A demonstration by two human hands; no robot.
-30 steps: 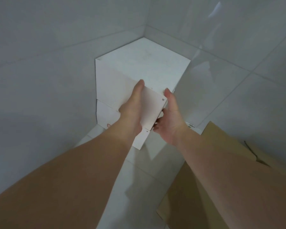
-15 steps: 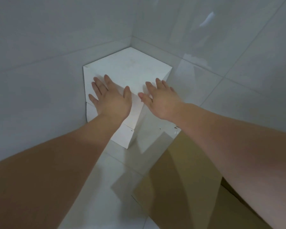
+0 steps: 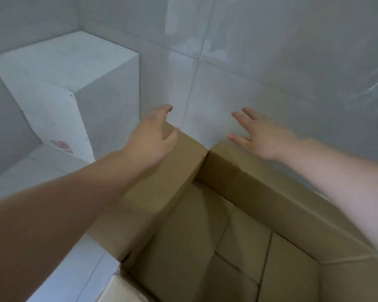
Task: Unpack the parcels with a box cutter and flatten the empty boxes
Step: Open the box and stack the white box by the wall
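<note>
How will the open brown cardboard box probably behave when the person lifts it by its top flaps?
The brown box looks empty inside, so it is probably light for its size. Its top flaps already fold outward, so they would likely bend under the left hand rather than carry the load. With the top open, its walls may skew easily.

Dim, soft, bluish light; glare streaks the glossy wall tiles, with mild blur and wide-angle bending at edges.

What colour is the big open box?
Brown cardboard box, seen best in the head view.
</note>
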